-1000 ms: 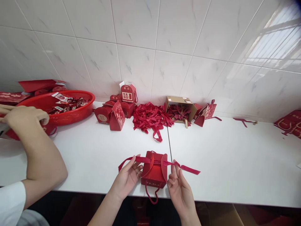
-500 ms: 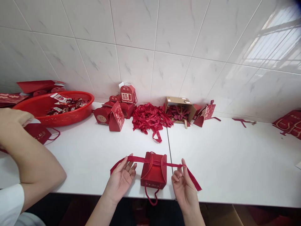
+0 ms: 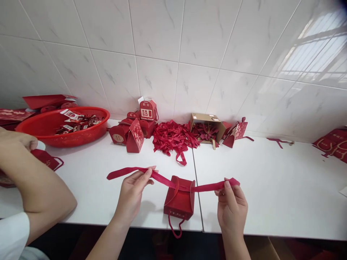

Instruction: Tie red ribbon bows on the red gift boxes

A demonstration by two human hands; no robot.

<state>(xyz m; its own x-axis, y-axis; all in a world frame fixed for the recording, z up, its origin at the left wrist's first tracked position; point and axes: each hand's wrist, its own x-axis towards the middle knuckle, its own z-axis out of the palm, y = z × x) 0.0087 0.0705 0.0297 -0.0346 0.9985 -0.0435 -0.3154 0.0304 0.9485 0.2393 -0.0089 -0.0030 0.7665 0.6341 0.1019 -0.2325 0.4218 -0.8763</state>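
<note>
A red gift box point(image 3: 179, 200) with a cord handle sits at the front of the white table, its curved flaps folded over the top. A red ribbon point(image 3: 208, 187) runs through the flaps and stretches out to both sides. On the left, my left hand point(image 3: 134, 191) pinches the ribbon between thumb and fingers, its loose end trailing further left. Near the ribbon's other end, my right hand point(image 3: 231, 204) pinches it, with a short tip sticking out past the fingers. Both hands are raised above the table, apart from the box.
Behind lie a pile of red ribbons point(image 3: 175, 137), a cardboard box point(image 3: 207, 117) of ribbons, and several decorated gift boxes point(image 3: 127, 135). A red basket point(image 3: 73, 141) of small packets stands left. A co-worker's arm point(image 3: 40, 180) reaches in there, over another red box point(image 3: 46, 159).
My hands have moved apart, drawing the ribbon out wider and higher on both sides. My left fingers have closed on it. The box has shifted slightly right.
</note>
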